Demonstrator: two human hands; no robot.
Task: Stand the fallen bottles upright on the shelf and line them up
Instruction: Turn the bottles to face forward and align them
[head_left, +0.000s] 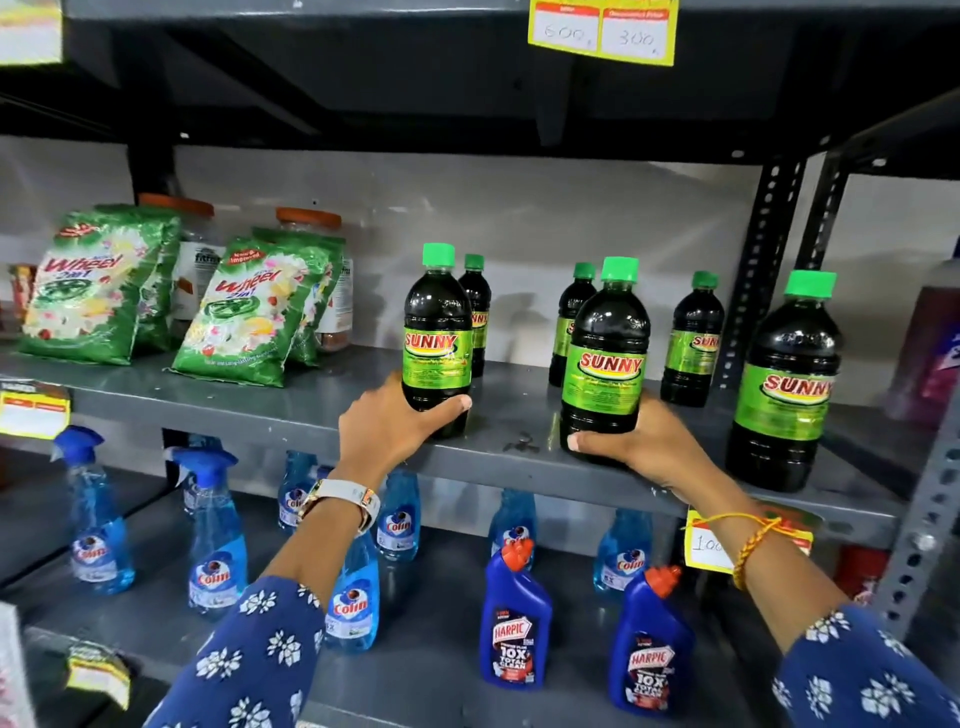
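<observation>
Fingers of left hand (387, 426) wrapped around base of one dark bottle (437, 332), thumb (452, 404) pressed across its front just under the green label. Fingers of right hand (647, 441) closed around base of a second dark bottle (605, 364), thumb (584, 440) laid across the lower front. Both bottles upright, green caps on top, bottoms at the front part of the grey shelf (291, 410); whether fully resting on it or slightly lifted, cannot tell. Well apart from each other, with bare shelf between.

Third large bottle (787, 384) upright at the right, near the front edge, untouched. Three smaller-looking ones further back, also upright: one (475, 306) just behind the left-held bottle, one (574, 317) partly hidden behind the right-held bottle, one (693, 343) between the right-held and the far-right bottle. None lying down.

Green detergent packets (98, 286) leaning at the left end of the same shelf, orange-lidded jars (311, 221) behind them. Blue spray bottles (215, 530) and dark blue toilet cleaner bottles (514, 618) on the shelf below. White watch (345, 499) on left wrist, yellow thread band (753, 543) on right wrist, blue flowered sleeves (249, 660) on both arms. Yellow price tags (602, 31) on shelf edges.
</observation>
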